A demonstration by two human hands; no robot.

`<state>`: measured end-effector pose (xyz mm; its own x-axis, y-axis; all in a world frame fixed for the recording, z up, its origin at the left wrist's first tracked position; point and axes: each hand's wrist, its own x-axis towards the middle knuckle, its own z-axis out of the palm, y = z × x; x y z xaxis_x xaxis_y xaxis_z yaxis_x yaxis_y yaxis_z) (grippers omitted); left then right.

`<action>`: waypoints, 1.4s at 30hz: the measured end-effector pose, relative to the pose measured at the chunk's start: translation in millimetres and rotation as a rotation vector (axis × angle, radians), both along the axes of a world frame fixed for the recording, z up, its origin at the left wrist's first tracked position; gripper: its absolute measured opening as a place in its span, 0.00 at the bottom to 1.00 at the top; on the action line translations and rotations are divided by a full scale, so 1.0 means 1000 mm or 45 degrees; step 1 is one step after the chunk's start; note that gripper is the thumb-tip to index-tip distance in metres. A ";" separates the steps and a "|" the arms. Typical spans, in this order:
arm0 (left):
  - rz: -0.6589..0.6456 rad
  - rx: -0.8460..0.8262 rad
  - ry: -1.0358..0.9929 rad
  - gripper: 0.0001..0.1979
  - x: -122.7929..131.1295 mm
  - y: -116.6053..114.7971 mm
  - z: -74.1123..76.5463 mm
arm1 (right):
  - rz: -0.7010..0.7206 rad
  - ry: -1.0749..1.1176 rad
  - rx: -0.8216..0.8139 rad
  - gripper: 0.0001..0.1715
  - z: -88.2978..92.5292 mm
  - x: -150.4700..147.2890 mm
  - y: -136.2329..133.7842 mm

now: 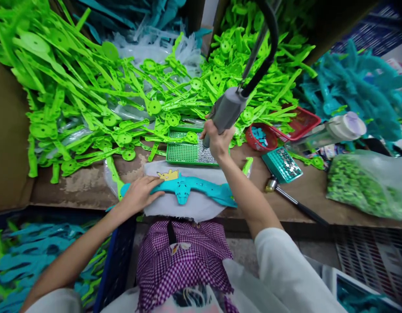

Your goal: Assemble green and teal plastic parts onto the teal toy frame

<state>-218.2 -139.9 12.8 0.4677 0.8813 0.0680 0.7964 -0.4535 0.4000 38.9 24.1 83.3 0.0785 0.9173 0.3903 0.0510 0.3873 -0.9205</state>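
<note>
My right hand [218, 138] is wrapped round a grey electric screwdriver [229, 108] that hangs from a black cable. Its tip points down at small silver screws [206, 155] in the right part of a green basket [181, 154]. Flat on a grey cloth with a yellow cartoon print [188, 211] lies a teal plastic part [201, 182], long and winged, with a head shape in its middle. My left hand [140, 193] rests on the left end of this part, fingers stretched out and thumb apart. A bright green strip [114, 174] shows beneath that end.
Bright green plastic parts [73, 95] are heaped across the back. To the right are a red basket [266, 142], a teal tray of metal pieces [282, 165], a hammer [295, 201] and a bag of green pieces [364, 184]. A blue crate [118, 265] stands lower left.
</note>
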 end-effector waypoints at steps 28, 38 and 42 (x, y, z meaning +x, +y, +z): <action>0.052 0.209 -0.058 0.14 0.007 -0.004 0.003 | -0.018 -0.007 0.031 0.34 -0.062 -0.007 0.049; 0.289 0.289 -0.323 0.18 0.010 -0.021 0.019 | -0.177 0.044 0.060 0.42 0.011 0.012 0.010; 0.365 0.202 -0.466 0.13 0.043 -0.020 0.040 | -0.125 0.128 -0.049 0.39 0.028 0.040 -0.044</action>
